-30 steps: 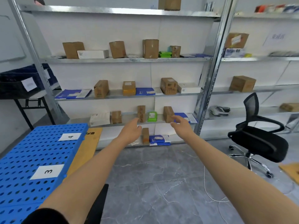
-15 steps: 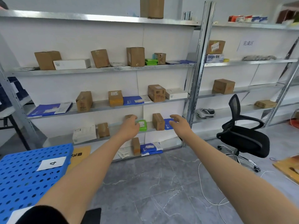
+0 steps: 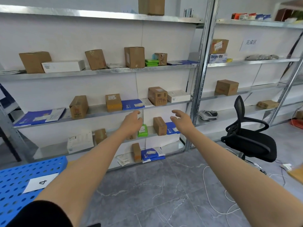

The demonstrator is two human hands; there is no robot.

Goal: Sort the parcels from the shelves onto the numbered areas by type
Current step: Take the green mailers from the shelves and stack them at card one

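Both my arms are stretched forward at full reach toward the metal shelving, palms down. My left hand has its fingers loosely spread and holds nothing; it hangs in front of the lower shelf and partly covers a green packet. My right hand is also empty, with the fingers apart and slightly curled and the thumb out to the side. Between the two hands a small brown carton stands on that shelf, and neither hand touches it. Just behind my right hand a blue mailer lies flat.

The parcels are all on the shelves: brown cartons, white boxes and blue mailers across three levels, with a few more at floor level.

On the right-hand bay, a white and blue box reads "Deeyeo" with characters after it. A wall sign reads "完成区". At lower left, a paper label on the blue perforated pallet shows "4". The print on the carton labels is too small to read.
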